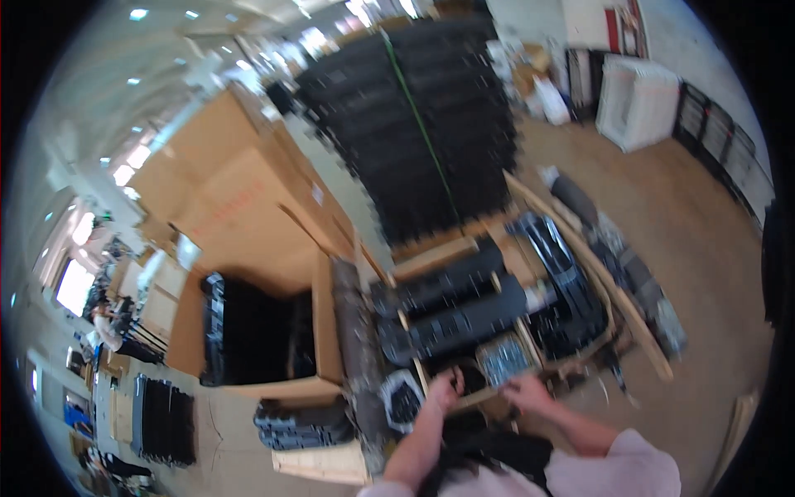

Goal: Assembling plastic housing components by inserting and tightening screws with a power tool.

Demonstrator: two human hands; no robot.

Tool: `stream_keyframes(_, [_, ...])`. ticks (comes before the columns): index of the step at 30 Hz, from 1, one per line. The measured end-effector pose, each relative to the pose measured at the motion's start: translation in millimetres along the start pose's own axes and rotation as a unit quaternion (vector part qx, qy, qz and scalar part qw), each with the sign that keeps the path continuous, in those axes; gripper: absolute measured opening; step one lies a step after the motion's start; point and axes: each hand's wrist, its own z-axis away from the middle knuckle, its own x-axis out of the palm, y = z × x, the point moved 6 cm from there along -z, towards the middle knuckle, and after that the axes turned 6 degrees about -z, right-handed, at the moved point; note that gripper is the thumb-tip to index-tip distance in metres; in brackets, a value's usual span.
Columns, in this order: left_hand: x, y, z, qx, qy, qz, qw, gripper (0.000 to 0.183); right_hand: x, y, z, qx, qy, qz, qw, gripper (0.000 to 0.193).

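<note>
My left hand [445, 389] is at the front edge of a wooden tray, its fingers curled together beside a dark round compartment [468, 374]. What it holds, if anything, is too small and blurred to make out. My right hand [528, 393] is just in front of a compartment of small shiny metal pieces [507, 358], probably fasteners. Its fingers are drawn together, and anything between them is hidden. Behind the tray lie long black plastic parts [455, 319]. Left of my left hand sits a clear plastic bag [402, 399] with dark pieces inside.
A tall strapped stack of black panels [414, 124] rises ahead. At left, a large open cardboard box [327, 323] holds black parts. Plastic-wrapped black pieces [571, 290] lie at right by a wooden beam [625, 306]. A wrapped roll [354, 356] stands by the box.
</note>
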Motion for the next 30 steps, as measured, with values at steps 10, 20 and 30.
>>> stream_keyframes(10, [51, 14, 30, 0.047, 0.021, -0.191, 0.980, 0.025, 19, 165, 60, 0.264, 0.059, -0.231, 0.935, 0.020])
stream_keyframes(20, [39, 6, 40, 0.035, 0.021, -0.184, 0.982, 0.022, 51, 208, -2, 0.381, 0.168, -0.334, 0.846, 0.036])
stream_keyframes(30, [64, 8, 49, 0.053, -0.026, -0.152, 0.987, 0.029, 43, 212, -8, 0.424, 0.214, -0.193, 0.859, 0.049])
